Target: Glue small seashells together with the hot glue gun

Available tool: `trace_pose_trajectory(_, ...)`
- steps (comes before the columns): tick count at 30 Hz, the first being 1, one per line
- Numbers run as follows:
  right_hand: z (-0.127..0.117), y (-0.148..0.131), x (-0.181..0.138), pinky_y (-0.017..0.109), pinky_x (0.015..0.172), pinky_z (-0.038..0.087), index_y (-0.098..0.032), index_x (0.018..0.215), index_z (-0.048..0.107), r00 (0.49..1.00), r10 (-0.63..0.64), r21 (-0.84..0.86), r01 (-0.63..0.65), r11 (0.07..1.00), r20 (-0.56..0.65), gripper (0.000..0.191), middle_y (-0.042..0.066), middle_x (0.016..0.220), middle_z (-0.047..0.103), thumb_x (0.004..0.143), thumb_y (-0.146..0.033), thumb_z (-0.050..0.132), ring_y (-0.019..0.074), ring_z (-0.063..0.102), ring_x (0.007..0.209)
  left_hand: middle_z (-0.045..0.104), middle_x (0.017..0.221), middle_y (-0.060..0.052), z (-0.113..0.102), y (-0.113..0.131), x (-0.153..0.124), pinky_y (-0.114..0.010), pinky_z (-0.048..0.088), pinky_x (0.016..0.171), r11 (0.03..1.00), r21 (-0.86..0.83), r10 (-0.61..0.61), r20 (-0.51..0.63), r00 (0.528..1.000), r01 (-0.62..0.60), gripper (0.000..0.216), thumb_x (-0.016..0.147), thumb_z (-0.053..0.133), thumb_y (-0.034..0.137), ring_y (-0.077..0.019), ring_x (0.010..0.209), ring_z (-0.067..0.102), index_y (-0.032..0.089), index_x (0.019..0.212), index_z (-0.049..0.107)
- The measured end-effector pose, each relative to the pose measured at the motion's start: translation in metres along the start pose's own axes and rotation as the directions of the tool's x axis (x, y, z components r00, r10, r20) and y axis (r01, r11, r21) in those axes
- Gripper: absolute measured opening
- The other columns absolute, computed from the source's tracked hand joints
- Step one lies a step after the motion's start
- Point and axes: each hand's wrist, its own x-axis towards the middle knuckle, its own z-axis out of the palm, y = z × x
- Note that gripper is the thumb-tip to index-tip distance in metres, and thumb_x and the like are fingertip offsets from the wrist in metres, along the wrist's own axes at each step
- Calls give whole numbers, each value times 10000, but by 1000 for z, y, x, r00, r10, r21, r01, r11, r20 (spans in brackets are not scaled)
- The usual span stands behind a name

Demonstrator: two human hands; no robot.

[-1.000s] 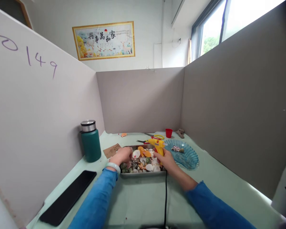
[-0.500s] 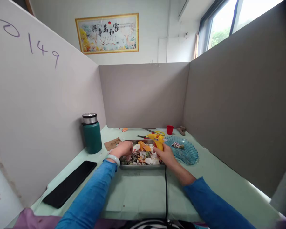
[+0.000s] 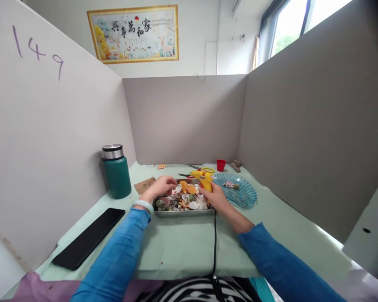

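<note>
A metal tray (image 3: 182, 212) full of several coloured seashells sits in the middle of the green table. My left hand (image 3: 160, 186) hovers over the tray's far left part, fingers curled down among the shells; what they pinch is too small to make out. My right hand (image 3: 214, 198) is wrapped round the handle of a yellow glue gun (image 3: 203, 178) at the tray's right edge, nozzle pointing left. The gun's black cord (image 3: 214, 239) runs down the table toward me.
A blue shell-shaped glass dish (image 3: 239, 193) lies right of the tray. Scissors (image 3: 195, 171), a red cup (image 3: 221, 165) and a brown card (image 3: 145, 185) lie beyond. A green flask (image 3: 116, 172) and black phone (image 3: 88, 237) stand left. Partition walls enclose three sides.
My left hand has shifted from the tray's near left corner toward its far left part. The view has pulled back and tilted, so my lap now shows. The right hand keeps the glue gun.
</note>
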Motion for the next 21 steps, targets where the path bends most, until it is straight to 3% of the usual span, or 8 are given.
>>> trace_pose_trajectory(4, 1, 3, 1, 211, 419, 359, -141, 951, 626, 1000, -14, 27, 14, 1000, -3, 347, -22, 577, 569, 695, -375, 622, 97, 455, 442, 580, 577, 4, 13, 5, 2, -218, 457, 523, 930, -363, -53, 21, 998, 57, 152, 735, 624, 230, -86, 493, 528, 104, 820, 621)
trace_pose_trajectory(9, 4, -5, 4, 216, 427, 369, -139, 930, 599, 999, -34, 120, 33, 992, 7, 351, -6, 633, 603, 686, -390, 635, 98, 461, 462, 619, 631, -19, 19, 24, 2, -246, 496, 612, 754, -654, -43, 56, 998, 69, 210, 678, 717, 195, -84, 543, 558, 93, 849, 652)
trace_pose_trajectory(13, 10, -13, 9, 221, 459, 390, -154, 894, 588, 997, -51, 105, 58, 993, -61, 341, -11, 627, 592, 672, -405, 651, 116, 502, 505, 639, 643, -44, 23, 38, 1, -267, 507, 604, 698, -716, -12, 31, 999, 30, 204, 672, 723, 169, -101, 533, 575, 75, 840, 657)
trace_pose_trajectory(18, 17, -5, 13, 227, 469, 403, -157, 933, 600, 990, -68, 109, 82, 991, -124, 351, -8, 646, 591, 671, -389, 630, 129, 522, 528, 644, 644, -45, 43, 38, -3, -252, 508, 594, 716, -698, -27, -16, 999, 8, 201, 710, 708, 232, -111, 553, 602, 84, 827, 641)
trace_pose_trajectory(21, 18, 2, 12, 224, 447, 393, -161, 957, 592, 994, -41, 151, 55, 987, -98, 366, -14, 666, 589, 664, -379, 624, 118, 503, 503, 645, 634, -45, 53, 37, -6, -246, 508, 577, 745, -667, -53, -13, 998, 31, 175, 733, 684, 234, -106, 530, 597, 85, 805, 631)
